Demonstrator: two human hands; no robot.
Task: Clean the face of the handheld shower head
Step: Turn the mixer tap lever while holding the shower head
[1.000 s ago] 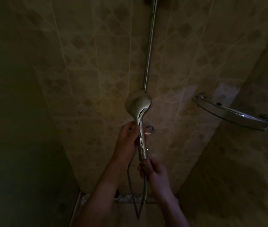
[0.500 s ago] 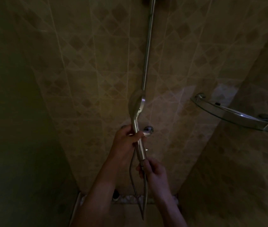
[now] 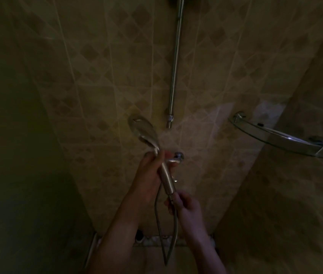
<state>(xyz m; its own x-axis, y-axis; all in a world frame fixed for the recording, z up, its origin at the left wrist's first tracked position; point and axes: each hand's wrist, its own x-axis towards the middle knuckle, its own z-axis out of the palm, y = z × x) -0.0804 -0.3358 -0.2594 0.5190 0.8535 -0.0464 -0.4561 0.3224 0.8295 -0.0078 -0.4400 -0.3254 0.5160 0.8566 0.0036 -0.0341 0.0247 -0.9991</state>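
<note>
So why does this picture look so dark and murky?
Head view: the room is dimly lit, so the left wall is nearly black; only the shower head, rail and glass shelf catch glints. The wide lens bends the walls, and both hands look soft.

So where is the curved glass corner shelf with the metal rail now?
In the head view, the curved glass corner shelf hangs at the right where two tiled walls meet, right of the vertical chrome riser pipe.

The room is a dim shower corner. The back wall (image 3: 101, 80) has beige tiles with a diamond pattern. A vertical chrome rail (image 3: 175, 62) is fixed on it. A glass corner shelf (image 3: 275, 135) sits at the right, where the walls meet.
</note>
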